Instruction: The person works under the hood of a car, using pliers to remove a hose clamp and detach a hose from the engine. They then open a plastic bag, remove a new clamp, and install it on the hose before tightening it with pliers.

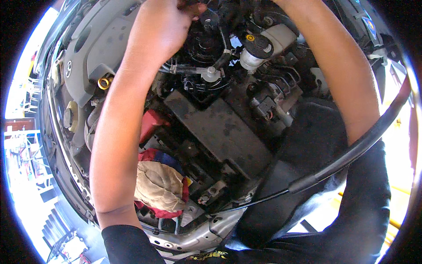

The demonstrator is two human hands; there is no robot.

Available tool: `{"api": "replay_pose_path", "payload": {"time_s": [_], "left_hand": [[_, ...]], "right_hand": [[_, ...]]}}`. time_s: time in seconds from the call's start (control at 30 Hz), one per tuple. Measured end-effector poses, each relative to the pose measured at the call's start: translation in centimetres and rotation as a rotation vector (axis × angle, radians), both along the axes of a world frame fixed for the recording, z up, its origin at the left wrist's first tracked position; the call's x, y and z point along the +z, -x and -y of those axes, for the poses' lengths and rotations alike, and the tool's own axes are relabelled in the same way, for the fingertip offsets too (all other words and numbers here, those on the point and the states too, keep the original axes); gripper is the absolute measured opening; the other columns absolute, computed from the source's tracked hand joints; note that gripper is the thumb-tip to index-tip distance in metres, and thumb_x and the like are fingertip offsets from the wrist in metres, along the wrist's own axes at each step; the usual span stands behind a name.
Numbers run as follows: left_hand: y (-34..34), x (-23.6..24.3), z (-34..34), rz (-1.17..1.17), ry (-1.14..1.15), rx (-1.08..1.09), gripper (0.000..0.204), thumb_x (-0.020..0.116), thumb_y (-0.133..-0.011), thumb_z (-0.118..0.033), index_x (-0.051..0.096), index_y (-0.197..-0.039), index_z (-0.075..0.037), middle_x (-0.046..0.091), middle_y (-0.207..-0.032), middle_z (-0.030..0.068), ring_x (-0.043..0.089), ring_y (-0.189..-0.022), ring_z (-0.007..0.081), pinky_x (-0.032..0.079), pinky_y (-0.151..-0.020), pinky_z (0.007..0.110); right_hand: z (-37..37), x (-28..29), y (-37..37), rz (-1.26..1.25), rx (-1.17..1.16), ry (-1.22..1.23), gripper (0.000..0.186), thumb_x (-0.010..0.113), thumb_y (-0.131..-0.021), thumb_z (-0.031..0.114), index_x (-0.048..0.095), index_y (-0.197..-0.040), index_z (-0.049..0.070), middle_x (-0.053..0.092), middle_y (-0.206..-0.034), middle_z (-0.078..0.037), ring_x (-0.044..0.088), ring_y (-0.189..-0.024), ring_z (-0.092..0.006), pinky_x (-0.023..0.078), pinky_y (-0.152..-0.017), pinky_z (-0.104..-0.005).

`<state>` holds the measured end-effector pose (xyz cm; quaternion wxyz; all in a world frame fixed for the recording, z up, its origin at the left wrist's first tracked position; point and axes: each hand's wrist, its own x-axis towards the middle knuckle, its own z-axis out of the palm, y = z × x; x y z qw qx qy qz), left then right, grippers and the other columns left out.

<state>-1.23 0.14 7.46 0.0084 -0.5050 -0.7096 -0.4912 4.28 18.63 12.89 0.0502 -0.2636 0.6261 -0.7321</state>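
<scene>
A dull black, rounded part [203, 46] lay just beside the left hand [167, 28], well in from the engine bay's silver near edge [224, 225], a dark hose [226, 55] at its right. Between the forearms [336, 57], room lay open above a flat black cover [224, 127]. The left fingertips were cut off, their grip unclear; the right hand was out of view, its state impossible to tell.

A dark, rounded engine part [208, 20] is sitting just beside the left hand [169, 24], near the top edge of the view, its outline partly sinking into shadow. A slim black hose [225, 37] is curving down along its right side and running into a thicker black sleeve [225, 57], which is slanting down leftward.
</scene>
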Motion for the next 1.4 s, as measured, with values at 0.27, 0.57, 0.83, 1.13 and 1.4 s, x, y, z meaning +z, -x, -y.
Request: {"api": "replay_pose_path", "payload": {"time_s": [0.27, 0.57, 0.83, 1.13, 1.4], "left_hand": [[10.5, -1.3, 0.2, -0.177, 0.329, -0.271, 0.031, 0.063, -0.098, -0.008, 0.064, -0.127, 0.001, 0.071, -0.119, 0.0131, 0.068, -0.111, 0.0236, 0.053, -0.097, 0.035], [10.6, -5.1, -3.7, -0.257, 0.61, -0.228, 0.043, 0.068, -0.095, -0.021, 0.06, -0.132, 0.0, 0.07, -0.12, 0.0215, 0.066, -0.119, 0.0339, 0.046, -0.105, 0.041], [8.7, -5.2, -3.5, -0.24, 0.491, -0.288, 0.047, 0.073, -0.089, -0.023, 0.061, -0.128, 0.002, 0.07, -0.12, 0.02, 0.066, -0.118, 0.0325, 0.046, -0.106, 0.038], [9.3, -5.5, -3.7, -0.293, 0.469, -0.339, 0.038, 0.072, -0.081, -0.018, 0.066, -0.111, 0.004, 0.069, -0.103, 0.0266, 0.068, -0.102, 0.0404, 0.05, -0.094, 0.044], [10.3, -5.3, -4.0, -0.276, 0.656, -0.294, 0.037, 0.072, -0.082, -0.018, 0.068, -0.108, 0.007, 0.071, -0.095, 0.0274, 0.07, -0.095, 0.0372, 0.051, -0.088, 0.043]], "right_hand": [[2.0, -0.8, 1.8, 0.043, -0.527, -0.046, 0.027, 0.064, -0.103, 0.038, 0.067, -0.098, 0.011, 0.063, -0.089, 0.001, 0.06, -0.075, -0.0106, 0.051, -0.069, -0.0263], [0.6, -1.9, 2.9, 0.081, -0.453, 0.086, 0.028, 0.059, -0.104, 0.036, 0.063, -0.092, 0.01, 0.06, -0.083, -0.002, 0.059, -0.068, -0.0163, 0.053, -0.066, -0.0306], [-1.1, -2.4, 2.7, 0.055, -0.438, 0.157, 0.019, 0.056, -0.105, 0.024, 0.066, -0.108, 0.008, 0.065, -0.092, -0.002, 0.067, -0.079, -0.0183, 0.059, -0.075, -0.0365], [-1.0, -2.4, 2.7, -0.015, -0.361, -0.02, 0.032, 0.057, -0.103, 0.014, 0.061, -0.133, 0.006, 0.069, -0.111, -0.003, 0.071, -0.099, -0.019, 0.059, -0.085, -0.0361], [-0.5, -1.1, 0.9, 0.002, -0.204, -0.182, 0.047, 0.058, -0.104, 0.016, 0.052, -0.15, 0.013, 0.067, -0.133, -0.009, 0.068, -0.116, -0.0204, 0.056, -0.091, -0.0337]]}}
